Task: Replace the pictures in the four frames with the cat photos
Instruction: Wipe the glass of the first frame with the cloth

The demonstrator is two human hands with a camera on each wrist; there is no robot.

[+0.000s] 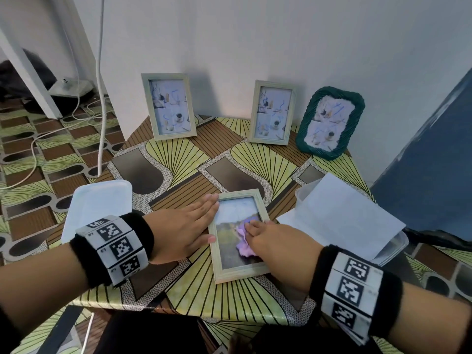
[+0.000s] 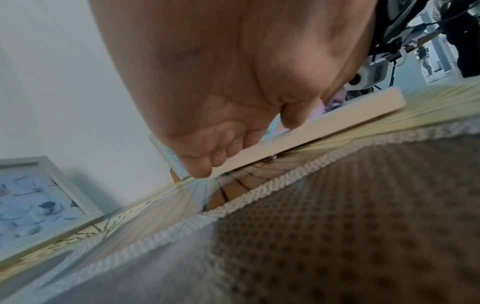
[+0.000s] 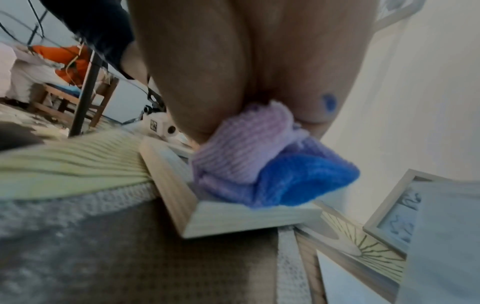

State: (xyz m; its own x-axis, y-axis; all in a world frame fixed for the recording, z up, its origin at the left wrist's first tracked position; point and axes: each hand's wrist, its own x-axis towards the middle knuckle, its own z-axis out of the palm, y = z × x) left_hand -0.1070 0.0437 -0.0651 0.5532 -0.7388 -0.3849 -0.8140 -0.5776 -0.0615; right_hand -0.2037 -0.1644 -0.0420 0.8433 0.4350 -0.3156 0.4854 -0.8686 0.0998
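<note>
- While it lies flat between both hands, long axis running away from the person, the frame (image 1: 238, 236) is nearest the left hand (image 1: 185, 227), whose straight fingers press its left rail.
- Right hand (image 1: 277, 247) bunches a soft ribbed cloth (image 1: 242, 245) on the smooth glass.
- Beyond the fingertips, three upright frames (image 1: 272, 112) stand, well apart.

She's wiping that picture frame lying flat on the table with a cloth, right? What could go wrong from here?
1. The wooden frame seems propped slightly off the table in the left wrist view, so the right hand pressing the cloth might rock it or stress the glass.
2. The left hand only rests flat along its edge, so the frame could slide.
</note>
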